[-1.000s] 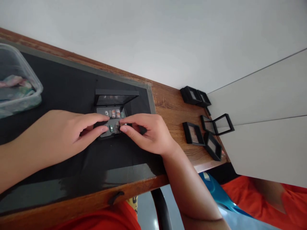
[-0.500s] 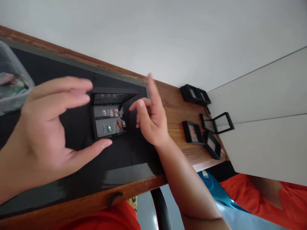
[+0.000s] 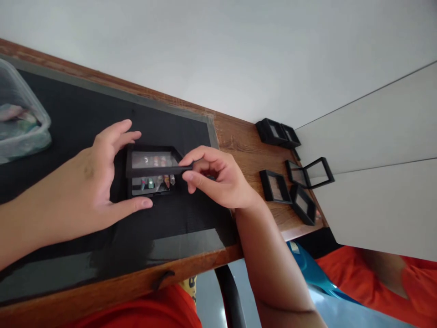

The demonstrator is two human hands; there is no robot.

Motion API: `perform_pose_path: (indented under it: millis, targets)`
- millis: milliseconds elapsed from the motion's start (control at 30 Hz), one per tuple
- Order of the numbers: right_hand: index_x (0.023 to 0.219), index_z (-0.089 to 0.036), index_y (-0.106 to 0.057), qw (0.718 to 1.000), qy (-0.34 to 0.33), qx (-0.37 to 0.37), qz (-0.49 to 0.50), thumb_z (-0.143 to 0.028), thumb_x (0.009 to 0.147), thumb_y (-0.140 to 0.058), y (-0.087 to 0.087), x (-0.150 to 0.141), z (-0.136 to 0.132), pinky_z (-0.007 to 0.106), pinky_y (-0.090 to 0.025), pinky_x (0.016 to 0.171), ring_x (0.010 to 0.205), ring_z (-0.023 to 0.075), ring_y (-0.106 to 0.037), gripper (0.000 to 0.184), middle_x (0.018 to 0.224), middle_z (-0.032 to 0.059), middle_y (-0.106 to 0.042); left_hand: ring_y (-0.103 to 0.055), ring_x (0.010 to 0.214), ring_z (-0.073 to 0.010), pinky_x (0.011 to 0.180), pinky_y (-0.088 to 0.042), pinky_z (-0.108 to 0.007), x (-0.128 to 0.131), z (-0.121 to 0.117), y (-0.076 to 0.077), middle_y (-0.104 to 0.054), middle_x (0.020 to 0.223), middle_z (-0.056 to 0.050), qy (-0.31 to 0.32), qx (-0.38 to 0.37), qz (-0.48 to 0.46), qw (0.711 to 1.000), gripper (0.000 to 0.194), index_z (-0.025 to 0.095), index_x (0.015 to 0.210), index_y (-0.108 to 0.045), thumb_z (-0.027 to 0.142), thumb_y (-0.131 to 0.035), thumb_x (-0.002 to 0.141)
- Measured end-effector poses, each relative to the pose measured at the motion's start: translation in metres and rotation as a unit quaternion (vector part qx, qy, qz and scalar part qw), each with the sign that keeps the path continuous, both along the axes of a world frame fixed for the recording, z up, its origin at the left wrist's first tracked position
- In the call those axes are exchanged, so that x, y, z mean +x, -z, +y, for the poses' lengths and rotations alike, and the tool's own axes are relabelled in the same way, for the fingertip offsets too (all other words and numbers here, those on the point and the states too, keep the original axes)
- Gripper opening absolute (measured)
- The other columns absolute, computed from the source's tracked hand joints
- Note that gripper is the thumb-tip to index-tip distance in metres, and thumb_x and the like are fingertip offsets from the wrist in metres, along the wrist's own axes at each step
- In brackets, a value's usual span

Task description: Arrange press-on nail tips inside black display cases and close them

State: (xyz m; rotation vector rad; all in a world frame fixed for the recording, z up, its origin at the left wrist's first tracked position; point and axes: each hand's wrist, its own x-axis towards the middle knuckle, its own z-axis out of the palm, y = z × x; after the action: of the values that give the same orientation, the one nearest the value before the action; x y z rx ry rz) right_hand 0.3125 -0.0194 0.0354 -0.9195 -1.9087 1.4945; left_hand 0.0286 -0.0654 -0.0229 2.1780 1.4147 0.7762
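Note:
A small black display case [image 3: 152,175] lies on the black mat [image 3: 85,123], holding several small coloured press-on nails in two rows. Its clear-windowed lid [image 3: 153,161] is tilted halfway down over the base. My right hand [image 3: 218,177] pinches the lid's right corner between thumb and forefinger. My left hand [image 3: 92,182] cups the case's left side, fingers at the lid's back edge and thumb at the front of the base.
Several empty black frame cases [image 3: 276,187] lie on the wooden desk [image 3: 246,155] to the right, one standing open [image 3: 310,173]. A clear plastic tub [image 3: 18,123] of coloured items sits at far left. A white wall runs behind the desk.
Both hands lifted off the nails, then came back to the case. The lid, upright before, has been swung down towards the base.

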Motion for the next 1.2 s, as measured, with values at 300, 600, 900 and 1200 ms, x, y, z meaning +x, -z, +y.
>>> perform_pose_path:
  millis: [300, 600, 900, 1200]
  targets:
    - [0.088, -0.016, -0.077, 0.982, -0.091, 0.084, -0.142, -0.024, 0.094, -0.083, 0.004, 0.000, -0.002, 0.020, -0.040, 0.057, 0.057, 0.0067, -0.054, 0.012, 0.070, -0.0030, -0.071, -0.071, 0.136, -0.0396, 0.108, -0.062, -0.059, -0.003, 0.004, -0.004, -0.068, 0.155, -0.004, -0.015, 0.002, -0.006, 1.000, 0.082, 0.040, 0.158, -0.043, 0.079, -0.067, 0.090]
    - [0.089, -0.016, -0.079, 0.977, -0.095, 0.100, -0.160, -0.021, 0.095, -0.082, 0.000, 0.000, -0.003, 0.022, -0.042, 0.061, 0.061, 0.0084, -0.060, 0.009, 0.074, -0.0013, -0.075, -0.073, 0.129, -0.0390, 0.105, -0.064, -0.060, 0.002, 0.006, -0.008, -0.072, 0.147, -0.008, -0.013, 0.014, 0.033, 0.999, 0.083, 0.033, 0.153, -0.051, 0.083, -0.063, 0.088]
    - [0.096, -0.018, -0.077, 0.976, -0.085, 0.136, -0.146, -0.017, 0.098, -0.079, 0.001, 0.002, -0.003, 0.023, -0.049, 0.066, 0.069, 0.0099, -0.066, 0.004, 0.082, -0.0014, -0.076, -0.065, 0.138, -0.0407, 0.117, -0.060, -0.064, 0.000, 0.003, -0.001, -0.066, 0.150, -0.006, -0.003, 0.034, 0.044, 0.998, 0.086, 0.036, 0.158, -0.046, 0.080, -0.066, 0.086]
    - [0.179, -0.036, -0.015, 0.951, 0.015, 0.271, -0.148, -0.056, 0.076, -0.102, 0.003, 0.006, -0.006, 0.045, -0.065, 0.102, 0.134, 0.0324, -0.065, 0.137, 0.173, 0.0173, -0.045, -0.063, 0.146, -0.0394, 0.129, -0.055, -0.068, 0.005, -0.003, -0.017, -0.068, 0.153, -0.003, 0.034, 0.116, -0.001, 0.993, 0.088, 0.043, 0.171, -0.027, 0.055, -0.069, 0.095]
